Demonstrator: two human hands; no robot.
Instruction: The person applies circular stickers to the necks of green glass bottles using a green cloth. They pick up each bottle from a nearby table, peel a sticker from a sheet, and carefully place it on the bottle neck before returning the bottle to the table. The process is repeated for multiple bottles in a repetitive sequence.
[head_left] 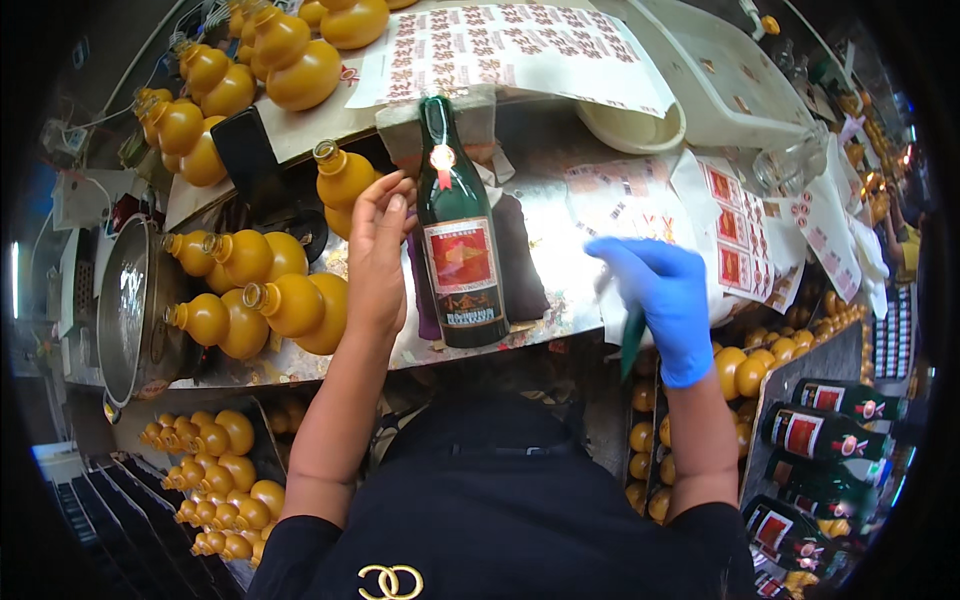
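Observation:
A dark green glass bottle (455, 208) lies on its back in front of me, neck pointing away. On its body is a red-and-gold label (463, 255), and a round seal with a small red ribbon (442, 160) sits at its neck. Under it are a dark purple cloth (520, 255) and a pale folded pad. My left hand (378, 240), bare, is open just left of the bottle; whether its fingertips touch the glass I cannot tell. To the right, my blue-gloved right hand (665, 300) is closed around a slim dark-green tool (633, 342), partly blurred and hidden.
Amber gourd-shaped bottles (295, 305) crowd the table's left side, beside a metal pan (125, 305) and a black phone-like slab (245, 160). Printed label sheets (520, 55) lie at the back and right. A pale bowl (635, 128) and white tub (720, 80) stand behind; labelled green bottles (825, 430) lie lower right.

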